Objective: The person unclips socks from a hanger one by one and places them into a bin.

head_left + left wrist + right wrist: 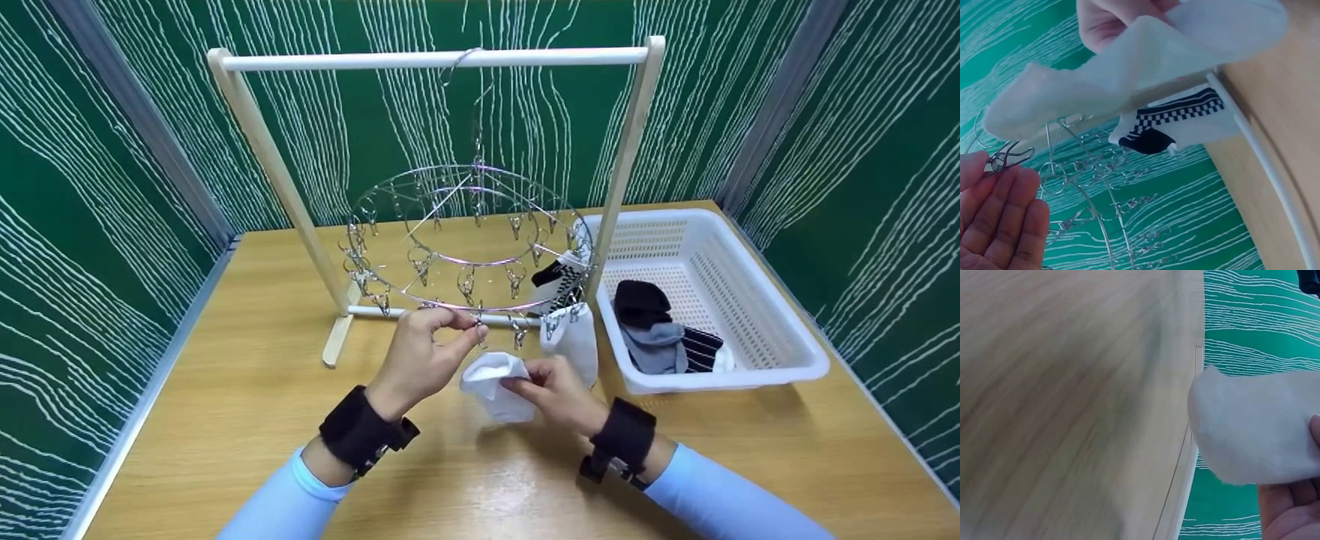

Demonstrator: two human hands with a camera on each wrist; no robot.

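My left hand [424, 356] pinches a small metal clip [1008, 156] between thumb and fingers at the near edge of the round wire hanger [491, 309]. In my right hand [564, 391] is a white sock [499, 397], gripped near its top just below and right of that clip; the sock and the clip are apart. Its far end hangs free in the right wrist view. Another white sock [576, 341] is clipped on the hanger's right side. Behind it hangs a black-and-white checkered sock [561, 289], partly hidden by the wires and clips.
The hanger hooks over the white top bar [337, 61] of a wooden stand [631, 142]. At right, a white basket [727, 381] holds a black sock [641, 301], a grey sock [651, 346] and a striped one [701, 351]. Green panels with white lines surround the wooden table [247, 420].
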